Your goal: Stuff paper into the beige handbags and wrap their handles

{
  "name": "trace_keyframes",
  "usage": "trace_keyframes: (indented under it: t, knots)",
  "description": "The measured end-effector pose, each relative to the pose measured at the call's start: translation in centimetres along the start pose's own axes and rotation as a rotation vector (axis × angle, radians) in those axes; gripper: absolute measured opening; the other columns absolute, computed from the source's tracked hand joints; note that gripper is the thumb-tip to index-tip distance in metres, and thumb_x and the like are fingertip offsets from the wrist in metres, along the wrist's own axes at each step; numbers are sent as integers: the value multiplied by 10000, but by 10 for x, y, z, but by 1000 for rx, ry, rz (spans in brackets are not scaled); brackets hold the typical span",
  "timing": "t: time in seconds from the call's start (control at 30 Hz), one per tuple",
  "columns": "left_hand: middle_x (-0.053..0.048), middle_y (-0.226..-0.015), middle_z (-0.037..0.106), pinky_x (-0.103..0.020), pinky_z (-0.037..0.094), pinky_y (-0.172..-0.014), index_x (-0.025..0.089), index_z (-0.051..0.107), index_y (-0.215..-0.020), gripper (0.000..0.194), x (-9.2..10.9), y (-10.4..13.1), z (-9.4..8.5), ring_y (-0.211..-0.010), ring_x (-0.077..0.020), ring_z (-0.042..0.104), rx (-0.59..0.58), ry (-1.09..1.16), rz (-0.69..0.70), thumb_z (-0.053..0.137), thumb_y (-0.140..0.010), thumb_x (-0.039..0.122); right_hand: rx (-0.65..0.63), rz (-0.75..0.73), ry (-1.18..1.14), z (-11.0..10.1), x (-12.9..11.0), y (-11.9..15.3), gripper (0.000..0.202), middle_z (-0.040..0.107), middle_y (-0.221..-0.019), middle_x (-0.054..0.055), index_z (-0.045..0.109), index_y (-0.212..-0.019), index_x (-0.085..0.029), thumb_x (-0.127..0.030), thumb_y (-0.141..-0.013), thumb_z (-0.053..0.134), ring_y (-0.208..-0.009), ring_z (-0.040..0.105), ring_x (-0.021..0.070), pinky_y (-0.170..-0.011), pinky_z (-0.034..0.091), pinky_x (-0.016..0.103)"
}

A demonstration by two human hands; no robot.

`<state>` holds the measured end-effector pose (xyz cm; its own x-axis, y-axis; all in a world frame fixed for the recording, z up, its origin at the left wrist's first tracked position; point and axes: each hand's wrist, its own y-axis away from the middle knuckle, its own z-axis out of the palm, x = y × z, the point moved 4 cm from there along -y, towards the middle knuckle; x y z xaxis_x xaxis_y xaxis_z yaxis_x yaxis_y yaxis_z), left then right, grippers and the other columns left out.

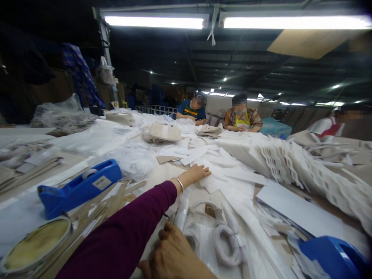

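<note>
My left hand (pixel 194 175), in a purple sleeve with a bracelet at the wrist, is stretched forward over the white strips (pixel 200 153) in the middle of the table. Its fingers are extended, and I see nothing held in them. Close to me, my right hand (pixel 174 252) is curled with its knuckles up. Whatever its fingers hold, if anything, is hidden beneath them. Just right of it lies an off-white item with rolled, wrapped loops (pixel 228 244), partly covered in clear plastic; it looks like a bag with handles.
A blue tape dispenser (pixel 101 182) stands at left, above a round tin (pixel 35 244) with yellowish contents. Another blue dispenser (pixel 334 255) is at lower right. White wavy-edged sheets (pixel 285 162) are stacked at right, near white board (pixel 293 205). Beige bags (pixel 162 131) and co-workers (pixel 240 116) are beyond.
</note>
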<state>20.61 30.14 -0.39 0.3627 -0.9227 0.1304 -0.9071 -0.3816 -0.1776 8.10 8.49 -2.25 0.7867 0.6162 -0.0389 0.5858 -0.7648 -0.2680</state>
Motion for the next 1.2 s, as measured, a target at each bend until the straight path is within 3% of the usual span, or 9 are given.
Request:
trace_keyframes:
  t: [0.1, 0.23, 0.37, 0.47, 0.57, 0.73, 0.83, 0.93, 1.2]
  knots:
    - [-83, -1360, 474, -323, 373, -834, 229, 481, -1208, 535, 1, -1, -33, -1120, -233, 468, 25, -50, 55, 503, -754, -51, 10, -16, -3, -6, -1, 6, 397, 636, -554, 42, 641, -610, -172, -477, -853, 567, -672, 559, 187, -852, 392, 393]
    - [-117, -1130, 584, -359, 336, -928, 151, 523, -1085, 319, 12, 22, -101, -1150, -282, 435, 132, -175, 7, 629, -785, 134, 4, -37, -28, -16, -1, 9, 390, 658, -602, 54, 657, -647, -160, -416, -906, 516, -754, 581, 195, -940, 342, 395]
    - [-160, -1154, 552, -429, 280, -1013, 91, 440, -1175, 349, 29, 98, -167, -1185, -299, 450, 261, -154, -269, 549, -856, 181, -63, -30, -71, -24, 1, 7, 389, 671, -619, 55, 645, -630, -163, -343, -934, 481, -735, 578, 182, -895, 335, 367]
    - [-137, -1161, 564, -410, 349, -975, 62, 314, -1309, 479, 45, 185, -187, -1124, -272, 526, 236, 162, -532, 485, -886, 209, -110, -58, -99, -29, 3, 5, 404, 675, -623, 50, 617, -594, -169, -272, -945, 445, -688, 562, 160, -846, 325, 350]
    - [-106, -1299, 528, -387, 324, -1046, 126, 389, -1316, 493, 72, 270, -170, -1214, -253, 473, 246, 538, -587, 490, -843, 221, -100, -101, -127, -35, 4, 5, 434, 656, -594, 27, 581, -562, -179, -240, -956, 410, -634, 532, 141, -819, 321, 338]
    - [-101, -1202, 622, -365, 432, -946, 141, 461, -1310, 563, 116, 349, -79, -1105, -251, 567, 331, 1290, -711, 582, -773, 259, -28, -192, -215, -48, 6, 6, 468, 578, -541, -2, 508, -541, -182, -221, -978, 346, -582, 465, 130, -796, 327, 331]
    - [-104, -1121, 661, -337, 451, -887, 128, 527, -1265, 556, 132, 351, -38, -1044, -243, 601, 417, 1600, -703, 639, -728, 224, -16, -231, -258, -53, 8, 7, 453, 519, -526, -10, 466, -543, -177, -208, -978, 344, -574, 435, 121, -788, 330, 326]
    - [-98, -1073, 674, -339, 437, -901, 133, 585, -1201, 527, 133, 340, -19, -1022, -240, 610, 504, 1672, -702, 671, -684, 182, -29, -230, -285, -54, 9, 8, 432, 495, -533, -17, 441, -549, -174, -194, -973, 361, -578, 425, 114, -777, 329, 326]
    - [-53, -940, 687, -303, 469, -823, 140, 640, -1092, 446, 119, 296, 7, -886, -207, 612, 535, 1348, -716, 635, -647, 114, 56, -253, -273, -60, 1, 8, 394, 541, -611, 12, 463, -566, -173, -169, -953, 385, -678, 462, 146, -734, 314, 336]
